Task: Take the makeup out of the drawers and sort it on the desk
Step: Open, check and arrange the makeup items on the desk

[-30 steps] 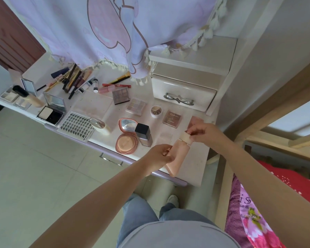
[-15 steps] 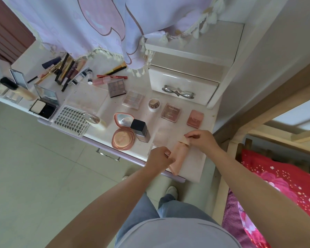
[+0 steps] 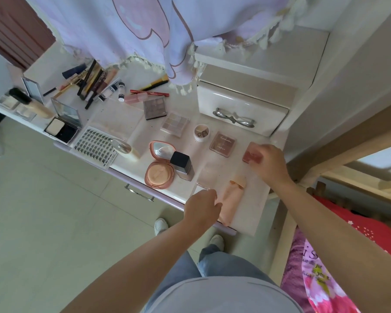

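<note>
On the white desk (image 3: 255,213) — left hand (image 3: 201,205) touching the peach tube (image 3: 231,199), right hand (image 3: 269,163) gripping the pink compact (image 3: 250,153).

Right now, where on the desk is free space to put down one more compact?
Bare desk lies right of the peach tube, up to the edge. A smaller patch lies between the black-capped bottle and the pink compact under the right hand. The left half is crowded.

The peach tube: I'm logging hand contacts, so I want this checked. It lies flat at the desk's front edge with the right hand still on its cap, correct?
Not quite. In the head view the peach tube lies flat, but the right hand has left its cap and reaches the pink compact.
</note>
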